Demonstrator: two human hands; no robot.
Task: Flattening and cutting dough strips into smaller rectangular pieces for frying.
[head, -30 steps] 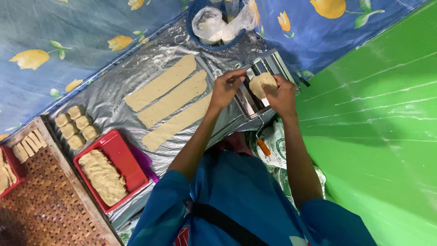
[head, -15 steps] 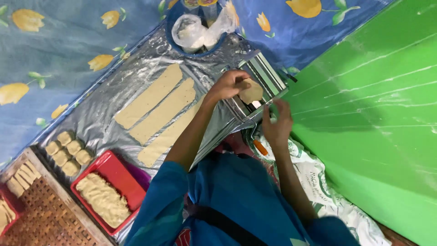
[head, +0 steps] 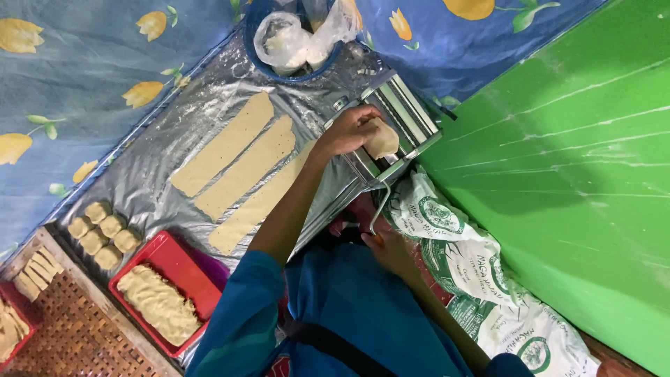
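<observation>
My left hand point(head: 349, 130) presses a pale lump of dough point(head: 382, 139) onto the rollers of a metal hand-cranked dough roller point(head: 408, 112). The roller stands on a silver plastic sheet point(head: 167, 126). Its bent crank point(head: 380, 202) hangs down toward me, and my right hand point(head: 392, 253) grips the orange handle at its end. Three long flat strips of rolled dough point(head: 241, 171) lie side by side on the sheet, left of the roller.
A blue bowl point(head: 255, 49) holding plastic bags sits behind the roller. A red tray point(head: 183, 260) of dough, several small dough lumps point(head: 101, 230) and a woven tray point(head: 63, 335) lie at lower left. A printed sack point(head: 453, 241) and a green wall point(head: 558, 174) fill the right.
My right hand let go of the dough lump, dropped from the roller's top and took the crank handle. My left hand stayed on the dough. The view shifted slightly.
</observation>
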